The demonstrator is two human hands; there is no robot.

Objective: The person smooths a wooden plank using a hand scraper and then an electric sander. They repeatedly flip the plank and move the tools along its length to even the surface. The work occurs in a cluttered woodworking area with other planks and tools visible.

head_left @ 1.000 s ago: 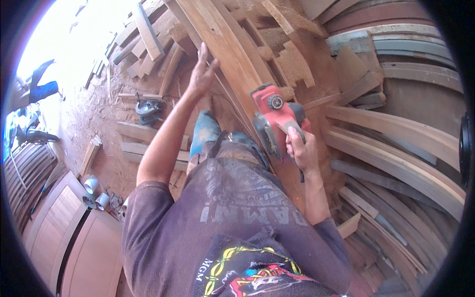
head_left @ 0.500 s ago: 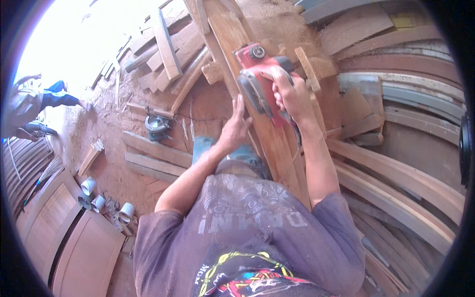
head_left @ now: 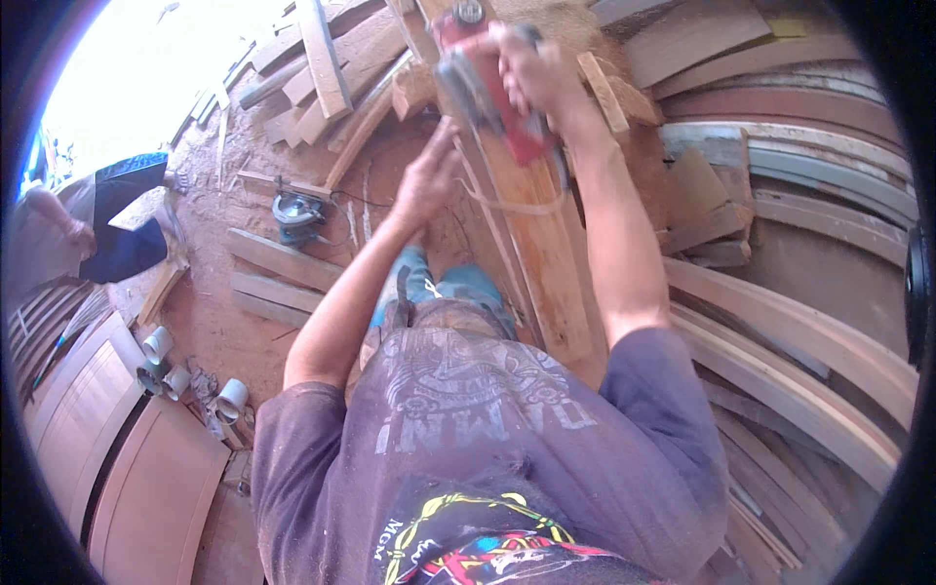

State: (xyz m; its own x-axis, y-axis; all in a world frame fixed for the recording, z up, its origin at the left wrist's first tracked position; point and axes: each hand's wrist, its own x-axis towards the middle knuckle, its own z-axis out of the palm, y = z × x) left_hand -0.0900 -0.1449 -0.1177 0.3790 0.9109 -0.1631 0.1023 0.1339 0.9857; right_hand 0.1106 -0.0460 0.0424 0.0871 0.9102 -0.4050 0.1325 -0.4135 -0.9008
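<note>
My right hand (head_left: pixel 539 78) is wrapped round the rear handle of a red electric hand planer (head_left: pixel 493 90), which rests on a long wooden board (head_left: pixel 552 263). The planer sits toward the board's far end and is slightly blurred. A cord (head_left: pixel 517 207) hangs from it in a loop across the wood. Beside the board's left edge is my left hand (head_left: pixel 429 177), its fingers stretched forward and nothing in it. Whether those fingertips touch the wood I cannot tell.
Left of the board, a circular saw (head_left: pixel 296 214) lies on the dusty floor near loose planks (head_left: pixel 283 261). Stacked timber (head_left: pixel 780 336) fills the right side. Another person (head_left: pixel 73 229) is at the far left, above wooden panels (head_left: pixel 156 478) and several pale cups (head_left: pixel 232 398).
My right hand has pushed the planer forward along the board. My left hand has moved forward and left too. The other person has come nearer and bends lower.
</note>
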